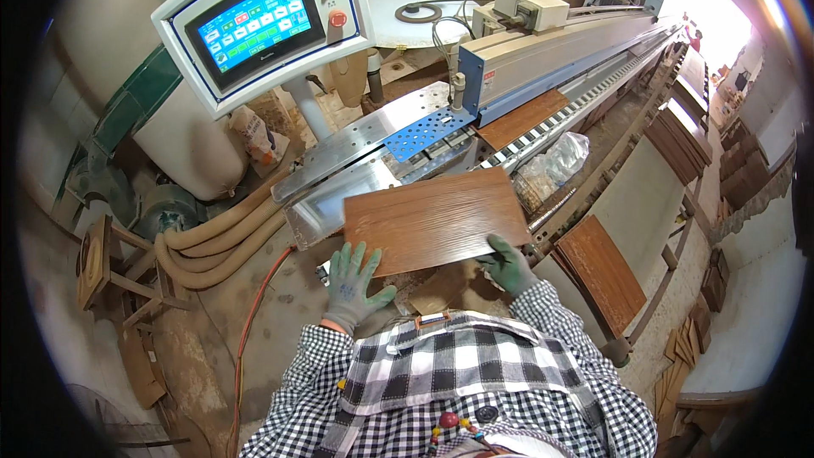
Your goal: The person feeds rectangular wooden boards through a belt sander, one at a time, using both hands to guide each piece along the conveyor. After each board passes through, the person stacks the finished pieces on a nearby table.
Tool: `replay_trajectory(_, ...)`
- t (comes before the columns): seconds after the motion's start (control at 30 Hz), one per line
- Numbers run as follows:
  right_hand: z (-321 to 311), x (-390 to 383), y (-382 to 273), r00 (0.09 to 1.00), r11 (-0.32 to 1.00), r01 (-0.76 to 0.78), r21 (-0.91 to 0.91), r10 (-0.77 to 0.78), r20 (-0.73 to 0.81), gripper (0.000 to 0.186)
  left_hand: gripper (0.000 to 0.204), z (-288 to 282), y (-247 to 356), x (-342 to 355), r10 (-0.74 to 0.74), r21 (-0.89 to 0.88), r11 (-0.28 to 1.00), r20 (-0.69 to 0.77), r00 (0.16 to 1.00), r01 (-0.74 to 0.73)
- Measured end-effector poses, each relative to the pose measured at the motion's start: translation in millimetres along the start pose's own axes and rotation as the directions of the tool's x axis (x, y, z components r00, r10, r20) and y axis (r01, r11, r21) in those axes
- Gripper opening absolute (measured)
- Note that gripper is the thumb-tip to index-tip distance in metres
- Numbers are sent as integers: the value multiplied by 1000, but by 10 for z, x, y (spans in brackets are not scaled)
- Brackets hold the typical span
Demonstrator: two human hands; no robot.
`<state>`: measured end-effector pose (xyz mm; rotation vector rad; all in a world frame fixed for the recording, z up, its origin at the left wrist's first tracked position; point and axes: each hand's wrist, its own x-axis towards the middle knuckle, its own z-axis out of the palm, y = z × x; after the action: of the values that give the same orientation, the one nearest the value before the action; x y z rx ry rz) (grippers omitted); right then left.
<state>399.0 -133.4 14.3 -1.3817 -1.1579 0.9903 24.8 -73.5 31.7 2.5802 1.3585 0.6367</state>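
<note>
A brown wood-grain board point(432, 216) lies at a slight slant over the near end of a metal machine bed point(314, 216). My left hand point(354, 287), in a grey-green glove, has its fingers spread at the board's lower-left edge, fingertips touching or very close to it. My right hand point(506, 265), gloved likewise, grips the board's lower-right edge with curled fingers. Beyond the board are a blue perforated plate point(428, 133), a roller track point(585, 102) with another brown board point(521, 119) beside it, and a clear plastic bag point(551, 170).
A control screen point(254, 27) stands at back left. Thick hoses point(212, 259), a wooden stool point(127, 276) and a red hose point(250, 331) lie left. Stacked boards point(600, 280) on a long rack and wood offcuts point(682, 352) are right. A distant person point(697, 41) appears at the bright far end.
</note>
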Motion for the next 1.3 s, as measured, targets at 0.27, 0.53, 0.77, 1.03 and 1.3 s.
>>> replay_trajectory(0.27, 636, 421, -313, 887, 447, -453, 772, 312, 340, 35, 65, 201, -486, -69, -258, 64, 959, -209, 943, 277)
replay_trajectory(0.53, -772, -287, 353, 867, 617, -169, 769, 464, -182, 37, 69, 207, -495, 394, -465, 147, 858, -182, 866, 492)
replay_trajectory(0.77, -1970, -1812, 589, 46, 895, -50, 444, 446, -894, 34, 72, 229, -475, 399, -494, 160, 840, -169, 853, 518)
replay_trajectory(1.03, -2595, -2644, 216, -50, 582, -602, 547, 656, -753, 60, 73, 288, -524, 385, -493, 197, 833, -163, 855, 518)
replay_trajectory(1.3, -2596, -2547, 1215, -103, 725, -622, 296, 299, -949, 67, 74, 221, -470, 442, -540, 201, 812, -100, 836, 549)
